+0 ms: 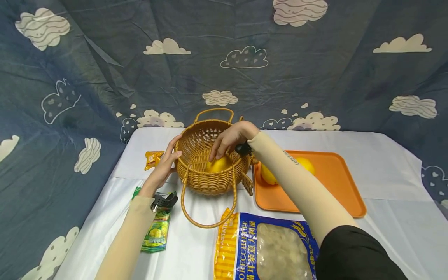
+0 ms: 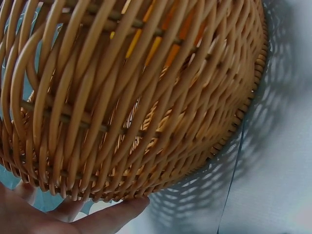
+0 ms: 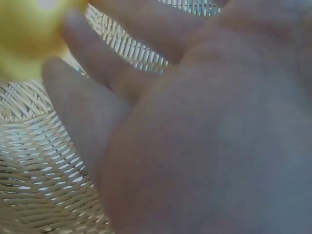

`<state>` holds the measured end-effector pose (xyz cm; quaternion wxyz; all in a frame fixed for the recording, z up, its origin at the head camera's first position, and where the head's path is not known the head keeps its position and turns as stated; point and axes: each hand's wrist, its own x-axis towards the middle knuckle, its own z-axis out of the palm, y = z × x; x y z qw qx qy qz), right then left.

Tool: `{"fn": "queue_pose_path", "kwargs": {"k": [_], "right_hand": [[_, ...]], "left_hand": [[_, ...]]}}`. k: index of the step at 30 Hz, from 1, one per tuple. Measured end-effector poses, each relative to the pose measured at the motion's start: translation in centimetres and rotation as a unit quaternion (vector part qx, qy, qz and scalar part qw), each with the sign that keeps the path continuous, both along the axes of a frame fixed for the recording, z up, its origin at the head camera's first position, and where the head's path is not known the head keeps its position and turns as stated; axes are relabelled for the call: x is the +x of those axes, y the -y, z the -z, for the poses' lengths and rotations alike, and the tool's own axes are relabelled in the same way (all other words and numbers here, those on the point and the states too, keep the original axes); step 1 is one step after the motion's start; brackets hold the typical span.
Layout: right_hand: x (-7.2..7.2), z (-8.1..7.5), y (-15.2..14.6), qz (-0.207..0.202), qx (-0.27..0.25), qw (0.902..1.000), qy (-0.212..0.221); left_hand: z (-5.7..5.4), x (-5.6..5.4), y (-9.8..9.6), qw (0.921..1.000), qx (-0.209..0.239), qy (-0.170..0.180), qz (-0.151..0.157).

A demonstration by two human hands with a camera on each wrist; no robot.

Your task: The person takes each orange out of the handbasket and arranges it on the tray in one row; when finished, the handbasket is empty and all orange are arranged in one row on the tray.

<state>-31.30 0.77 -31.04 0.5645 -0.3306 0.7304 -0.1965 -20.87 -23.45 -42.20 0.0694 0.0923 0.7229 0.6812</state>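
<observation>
The wicker basket [image 1: 210,186] wants steadying by the left hand [image 1: 164,165], fingers spread against its side, while the right hand [image 1: 231,138], bent fingers touching the yellow fruit [image 1: 219,165] inside (I cannot tell if gripping), should move gently.

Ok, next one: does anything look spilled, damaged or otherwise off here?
Nothing looks spilled or damaged. Only the wicker basket seems slightly untidy: its front handle hangs down toward the camera, while its back handle stands up.
</observation>
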Motion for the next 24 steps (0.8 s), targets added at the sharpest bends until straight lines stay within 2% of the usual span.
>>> {"fn": "queue_pose_path", "kwargs": {"k": [6, 10, 12, 19, 22, 24], "right_hand": [[-0.2, 0.3, 0.4, -0.036, 0.029, 0.9983, -0.036], [-0.4, 0.6, 0.8, -0.057, 0.038, 0.9966, -0.045], [-0.4, 0.7, 0.9, -0.052, 0.040, 0.9969, -0.045], [-0.5, 1.0, 1.4, 0.028, 0.052, 0.9978, -0.031], [-0.5, 1.1, 1.7, 0.021, 0.048, 0.9981, -0.033], [-0.4, 1.3, 1.9, 0.001, 0.046, 0.9984, -0.032]], "left_hand": [[0.0, 0.0, 0.0, 1.0000, 0.001, -0.001, -0.003], [0.0, 0.0, -0.1, 1.0000, 0.004, 0.000, -0.001], [0.0, 0.0, -0.2, 1.0000, 0.005, 0.000, 0.000], [0.0, 0.1, -0.2, 1.0000, 0.006, 0.001, -0.001], [0.0, 0.1, -0.2, 1.0000, 0.005, 0.001, -0.002], [-0.1, 0.1, -0.1, 1.0000, 0.005, 0.002, -0.003]]}}
